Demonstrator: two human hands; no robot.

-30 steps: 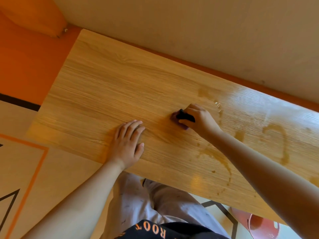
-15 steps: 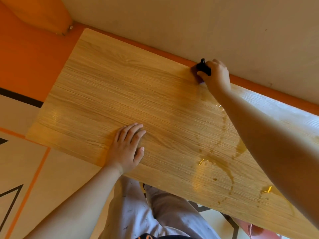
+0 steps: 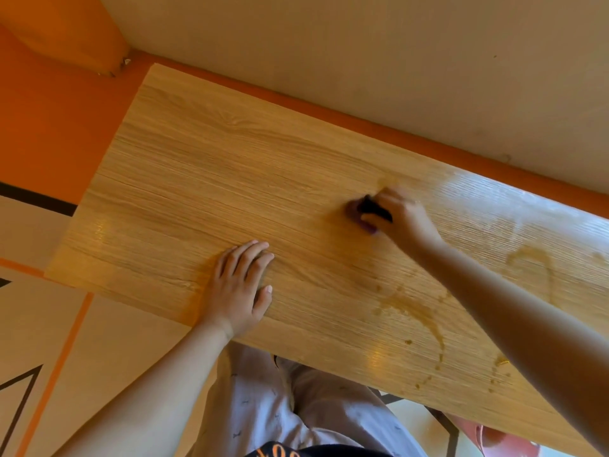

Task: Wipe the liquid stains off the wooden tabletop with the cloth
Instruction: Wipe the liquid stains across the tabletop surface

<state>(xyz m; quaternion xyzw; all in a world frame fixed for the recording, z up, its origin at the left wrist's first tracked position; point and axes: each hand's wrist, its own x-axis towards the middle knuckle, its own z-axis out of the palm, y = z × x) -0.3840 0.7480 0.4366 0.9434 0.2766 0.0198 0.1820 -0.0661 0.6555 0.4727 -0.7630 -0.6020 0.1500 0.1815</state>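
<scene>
Head view, dark cloth (image 3: 369,208) gripped in curled fingers of the right hand (image 3: 403,217), pressed on the wooden tabletop (image 3: 230,179) toward its far edge, left hand (image 3: 237,291) laid flat and spread by the near edge, liquid stains (image 3: 423,316) left near the right end, pink container (image 3: 501,440) seen below the near edge, contents hidden.

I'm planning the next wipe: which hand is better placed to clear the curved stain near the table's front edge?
Likely right. The right hand grips the cloth on the tabletop, and the curved stain lies just beside its forearm. The left hand rests flat, holding nothing, farther from that stain.
</scene>
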